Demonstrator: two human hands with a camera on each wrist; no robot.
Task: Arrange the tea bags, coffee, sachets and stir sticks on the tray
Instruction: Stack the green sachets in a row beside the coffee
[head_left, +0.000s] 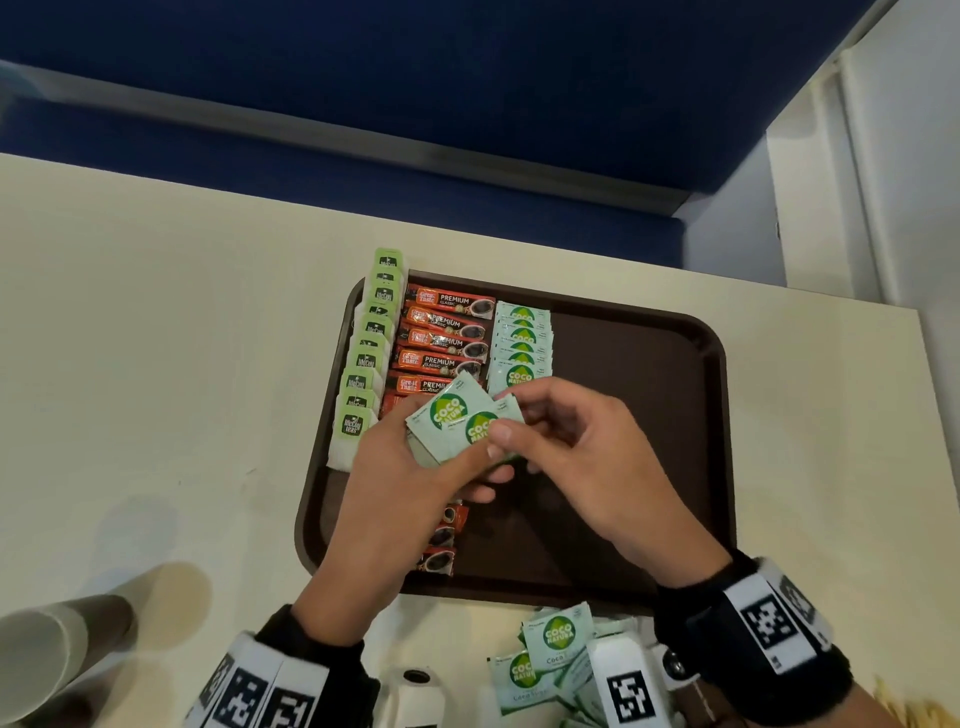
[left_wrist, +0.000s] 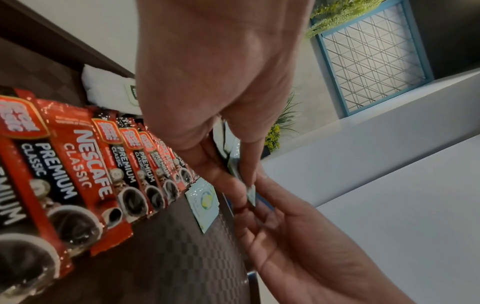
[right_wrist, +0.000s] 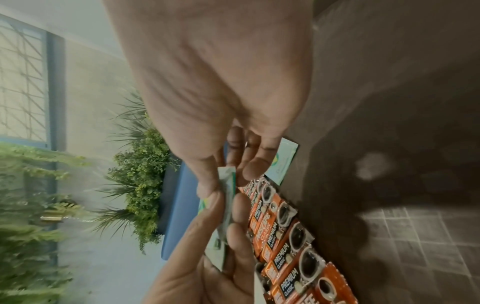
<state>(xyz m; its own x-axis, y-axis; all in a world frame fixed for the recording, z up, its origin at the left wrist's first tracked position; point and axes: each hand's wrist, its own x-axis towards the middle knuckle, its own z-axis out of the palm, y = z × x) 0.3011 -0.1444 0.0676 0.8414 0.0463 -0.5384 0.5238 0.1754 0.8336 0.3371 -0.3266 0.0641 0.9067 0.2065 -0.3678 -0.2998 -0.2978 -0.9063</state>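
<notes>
Above the brown tray (head_left: 675, 395) my left hand (head_left: 415, 467) holds a small stack of pale green Coco Natura sachets (head_left: 457, 421), thumb on top. My right hand (head_left: 561, 441) pinches the stack's right edge (right_wrist: 228, 197). On the tray lie a column of green McCoy tea bags (head_left: 366, 358) along the left rim, a column of red coffee sticks (head_left: 444, 340) beside it, then a short column of sachets (head_left: 521, 343). In the left wrist view the coffee sticks (left_wrist: 85, 174) run under my hand, and one sachet (left_wrist: 203, 203) lies flat on the tray. Stir sticks are not clearly seen.
More loose Coco Natura sachets (head_left: 550, 654) lie on the cream table (head_left: 156, 338) in front of the tray. A paper cup (head_left: 57, 654) lies on its side at the lower left. The right half of the tray is bare. A blue partition (head_left: 363, 104) stands behind.
</notes>
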